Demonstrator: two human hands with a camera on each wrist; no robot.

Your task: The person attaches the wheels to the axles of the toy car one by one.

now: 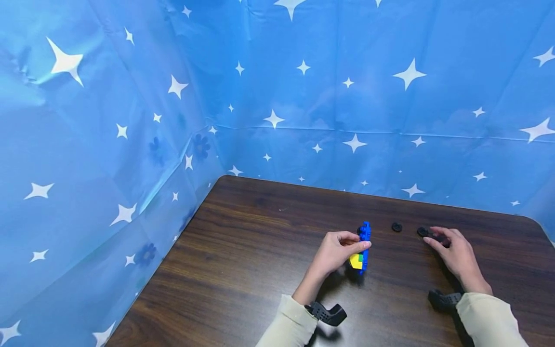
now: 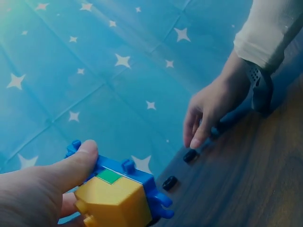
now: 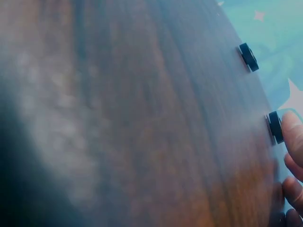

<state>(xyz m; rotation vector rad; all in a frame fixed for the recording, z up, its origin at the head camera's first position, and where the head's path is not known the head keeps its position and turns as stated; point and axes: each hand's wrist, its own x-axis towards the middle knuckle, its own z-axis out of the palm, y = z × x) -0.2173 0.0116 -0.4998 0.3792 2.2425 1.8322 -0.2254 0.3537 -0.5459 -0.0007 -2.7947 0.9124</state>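
Observation:
My left hand [image 1: 336, 250] grips a blue toy vehicle base [image 1: 365, 236] between thumb and fingers, raised above the wooden table and turned on its side. A yellow block [image 2: 113, 198] and a small green piece [image 2: 109, 176] are attached to the base. A black wheel [image 1: 362, 230] partly shows on it behind my fingers. My right hand [image 1: 457, 253] is low over the table, its thumb and fingertips at the edge of a loose black wheel [image 1: 422, 232]. The wheel lies flat. Something dark under the right hand is mostly hidden.
Another loose black wheel [image 1: 396, 226] lies flat on the table [image 1: 243, 250], left of the one by my right hand. A blue cloth with white stars [image 1: 329, 96] hangs along the table's back and left edges. Black wrist mounts [image 1: 327, 314] stick out from the sleeves.

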